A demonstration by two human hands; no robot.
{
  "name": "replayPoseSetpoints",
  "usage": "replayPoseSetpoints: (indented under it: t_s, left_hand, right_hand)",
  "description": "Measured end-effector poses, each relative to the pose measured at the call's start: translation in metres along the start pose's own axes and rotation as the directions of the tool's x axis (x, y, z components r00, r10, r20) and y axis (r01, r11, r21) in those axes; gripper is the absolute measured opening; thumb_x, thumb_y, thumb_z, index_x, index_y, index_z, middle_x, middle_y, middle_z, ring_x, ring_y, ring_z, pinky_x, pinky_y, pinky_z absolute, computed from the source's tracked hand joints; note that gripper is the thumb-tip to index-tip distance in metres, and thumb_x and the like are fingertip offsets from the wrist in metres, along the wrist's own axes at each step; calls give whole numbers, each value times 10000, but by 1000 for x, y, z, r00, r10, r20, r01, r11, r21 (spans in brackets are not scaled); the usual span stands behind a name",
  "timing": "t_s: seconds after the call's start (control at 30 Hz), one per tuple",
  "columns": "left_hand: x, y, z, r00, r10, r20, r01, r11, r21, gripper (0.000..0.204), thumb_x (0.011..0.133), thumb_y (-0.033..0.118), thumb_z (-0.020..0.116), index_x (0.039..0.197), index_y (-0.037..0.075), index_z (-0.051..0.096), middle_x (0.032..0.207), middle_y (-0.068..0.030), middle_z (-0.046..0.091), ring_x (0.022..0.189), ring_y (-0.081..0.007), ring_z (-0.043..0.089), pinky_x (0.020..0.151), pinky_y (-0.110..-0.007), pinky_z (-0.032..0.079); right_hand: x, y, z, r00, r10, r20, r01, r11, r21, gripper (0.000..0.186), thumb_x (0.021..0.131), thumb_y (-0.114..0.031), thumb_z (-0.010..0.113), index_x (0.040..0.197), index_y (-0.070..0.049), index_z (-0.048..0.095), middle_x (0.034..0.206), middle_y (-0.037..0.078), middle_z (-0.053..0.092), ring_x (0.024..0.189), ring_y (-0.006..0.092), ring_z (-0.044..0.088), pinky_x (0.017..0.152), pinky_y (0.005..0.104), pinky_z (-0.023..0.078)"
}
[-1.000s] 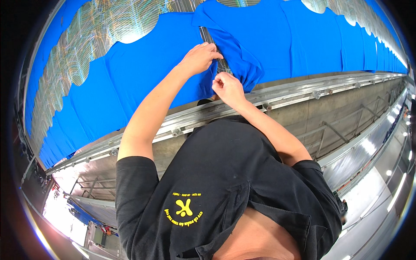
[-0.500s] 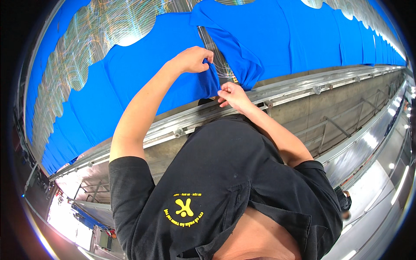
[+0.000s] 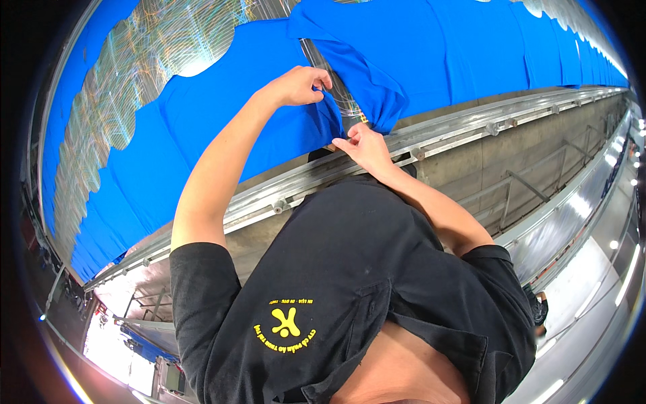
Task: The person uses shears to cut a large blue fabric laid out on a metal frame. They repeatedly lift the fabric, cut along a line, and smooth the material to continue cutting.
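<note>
Blue fabric panels (image 3: 222,124) lie along the long patterned table surface (image 3: 165,40). A dark strip (image 3: 323,64) shows between the left panel and the rumpled right panel (image 3: 377,94). My left hand (image 3: 303,87) is curved over the right edge of the left panel, with thumb and index finger apart. My right hand (image 3: 363,145) is at that panel's lower corner, fingers loosely bent and apart. Whether the fingertips touch the cloth is unclear.
A metal rail with round fittings (image 3: 491,128) runs along the near edge. Below it are a concrete floor (image 3: 464,168) and metal framework (image 3: 521,185). A person in dark clothing (image 3: 538,310) is at the lower right, partly hidden behind my body.
My left hand has moved left from the strip onto the left panel's edge. My right hand has gone from curled fingers to looser, spread ones, slightly lower, uncovering more of the strip.
</note>
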State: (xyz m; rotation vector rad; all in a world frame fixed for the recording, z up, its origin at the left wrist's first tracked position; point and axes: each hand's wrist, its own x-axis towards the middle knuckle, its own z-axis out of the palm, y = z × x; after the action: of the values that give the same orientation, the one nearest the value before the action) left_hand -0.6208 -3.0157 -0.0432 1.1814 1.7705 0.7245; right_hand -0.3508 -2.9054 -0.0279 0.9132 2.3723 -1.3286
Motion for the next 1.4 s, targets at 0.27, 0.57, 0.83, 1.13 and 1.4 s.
replayPoseSetpoints:
  t_s: [0.27,0.57,0.83,1.13,1.4]
  left_hand:
    - [2,-3,-3,998,26,51,-29,998,53,284,876,138,743,1144,62,796,1006,-126,806,923,-258,750,833,-407,594]
    - [5,0,-4,997,-26,72,33,996,-86,242,909,127,758,1143,67,772,1041,-67,798,964,-211,740,877,-376,591]
    - [13,-1,-4,994,-18,108,31,993,-118,307,885,109,756,1190,80,767,1152,-65,797,1075,-232,737,964,-391,585]
    - [15,-2,-2,994,-11,110,23,993,-114,312,883,111,743,1193,80,771,1166,-68,801,1077,-242,743,982,-389,583]
    - [13,-9,-2,989,-30,148,51,988,-143,326,842,85,741,1160,111,811,1134,-106,800,1051,-255,748,950,-389,590]
  right_hand:
    - [10,27,23,997,-55,-50,64,977,202,193,936,-176,769,902,-10,678,841,138,735,731,265,748,675,411,596]
    - [2,33,9,963,175,207,-270,543,795,129,1086,-109,618,1093,3,556,905,102,659,734,206,732,617,352,631]
    - [-6,15,9,993,53,-103,-23,962,271,146,996,-98,737,1035,9,645,810,145,724,710,217,727,656,381,573]
    - [8,8,33,980,-135,-145,116,985,-130,171,919,-163,795,900,0,747,826,206,748,738,374,742,686,453,574]
    - [-3,-2,26,997,-70,-31,72,993,90,107,888,-111,752,891,-6,736,826,172,745,734,325,755,690,443,594]
